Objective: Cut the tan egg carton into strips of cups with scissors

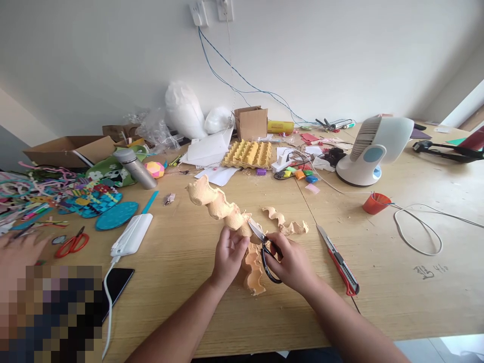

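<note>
Tan egg-carton strip (219, 206) | scalloped, matte | edge by scissors (257, 231) seemingly ragged

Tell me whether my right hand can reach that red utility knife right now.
Likely, after your right hand releases the black-handled scissors; the red utility knife lies uncovered to its right.

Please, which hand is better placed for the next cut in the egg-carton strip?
Probably the right hand: it holds the black-handled scissors, with their blades at the egg-carton strip, while the left hand grips the strip.
</note>
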Available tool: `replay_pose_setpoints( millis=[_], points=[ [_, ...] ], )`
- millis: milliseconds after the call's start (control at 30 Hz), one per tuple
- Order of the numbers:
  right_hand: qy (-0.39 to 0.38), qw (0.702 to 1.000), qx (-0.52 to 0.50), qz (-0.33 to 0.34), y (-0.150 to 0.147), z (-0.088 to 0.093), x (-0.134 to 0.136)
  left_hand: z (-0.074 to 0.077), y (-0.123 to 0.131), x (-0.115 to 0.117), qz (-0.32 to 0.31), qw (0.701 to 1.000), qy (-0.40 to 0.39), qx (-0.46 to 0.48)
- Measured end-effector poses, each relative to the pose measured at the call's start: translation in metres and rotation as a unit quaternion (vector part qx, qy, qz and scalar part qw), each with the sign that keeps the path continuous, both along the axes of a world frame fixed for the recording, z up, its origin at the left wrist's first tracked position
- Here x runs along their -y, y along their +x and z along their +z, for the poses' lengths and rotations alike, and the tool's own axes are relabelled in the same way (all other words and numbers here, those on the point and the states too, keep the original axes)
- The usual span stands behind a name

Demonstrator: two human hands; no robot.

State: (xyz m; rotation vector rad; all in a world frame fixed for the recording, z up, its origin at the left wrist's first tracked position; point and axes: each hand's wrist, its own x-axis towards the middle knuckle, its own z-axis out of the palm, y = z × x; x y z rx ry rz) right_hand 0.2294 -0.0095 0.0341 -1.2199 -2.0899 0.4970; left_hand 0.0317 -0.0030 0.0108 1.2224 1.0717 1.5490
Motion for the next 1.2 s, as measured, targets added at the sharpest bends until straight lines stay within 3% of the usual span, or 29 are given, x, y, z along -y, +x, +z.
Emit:
replay_pose_setpoints(
  millis=[500,767,900,1067,1200],
  points=[
    [-0.035,0.999,0.025,-0.019,-0.001,-0.004,-0.002,-0.003,-0.002,0.000,-0.008,1.000,0.011,0.004],
    [-0.078,0.994,-0.054,-0.050,0.002,-0.003,-0.007,0.006,-0.006,0.001,0.017,1.000,-0.003,-0.003],
    [-0.079,0.994,-0.071,-0.020,0.004,0.002,-0.007,0.007,-0.007,-0.001,0.007,1.000,0.008,-0.009],
    [-0.078,0.993,-0.084,0.035,0.004,0.003,-0.004,0.001,-0.007,-0.003,0.052,0.998,-0.021,0.005],
    [-0.071,0.994,-0.082,0.028,0.002,0.000,-0.005,-0.001,-0.006,-0.003,0.049,0.999,-0.018,-0.008]
  ],
)
